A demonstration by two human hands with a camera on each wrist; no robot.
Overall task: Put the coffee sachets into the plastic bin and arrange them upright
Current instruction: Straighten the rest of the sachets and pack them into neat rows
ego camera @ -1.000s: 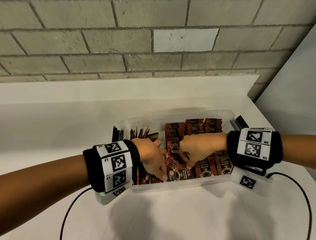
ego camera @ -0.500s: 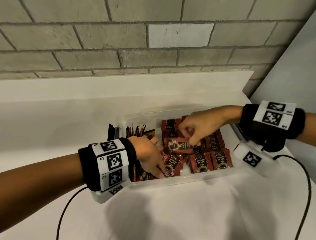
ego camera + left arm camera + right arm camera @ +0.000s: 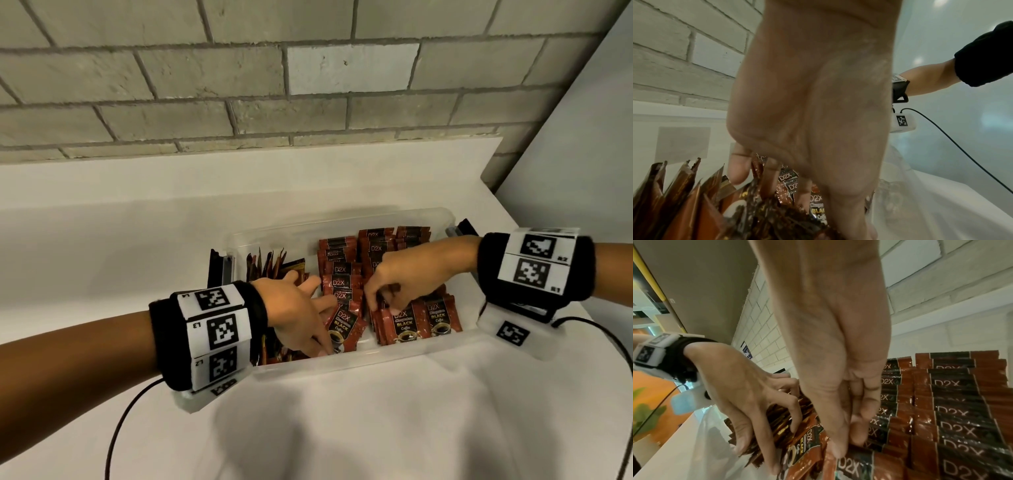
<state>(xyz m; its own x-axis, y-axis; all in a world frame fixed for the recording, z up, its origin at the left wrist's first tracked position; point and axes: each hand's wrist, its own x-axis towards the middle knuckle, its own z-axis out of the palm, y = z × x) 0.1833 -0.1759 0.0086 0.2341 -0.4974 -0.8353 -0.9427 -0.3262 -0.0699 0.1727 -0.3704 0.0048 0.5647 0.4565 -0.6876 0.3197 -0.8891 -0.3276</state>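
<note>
A clear plastic bin [image 3: 342, 367] holds rows of red D2X coffee sachets [image 3: 376, 246] standing upright, and brown sachets [image 3: 270, 263] on edge at its left end. My left hand [image 3: 320, 342] reaches into the left front corner. Its bent fingers clasp the brown bundle [image 3: 777, 417], and the index tip rests on a tilted red sachet [image 3: 344, 327]. My right hand [image 3: 380, 303] pinches the top edge of the front sachet [image 3: 857, 465] of the middle row between thumb and fingers. The left thumb is hidden in the head view.
The bin stands on a white cloth-covered counter [image 3: 376, 428] under a grey brick wall [image 3: 308, 102], with a plain wall close on the right. Black latch handles [image 3: 215, 270] stick out at both bin ends. Cables [image 3: 116, 435] trail from both wrists.
My right hand has come down from the back of the bin, where it held a sachet sideways, to the front of the middle row. The left hand has stayed in its corner.
</note>
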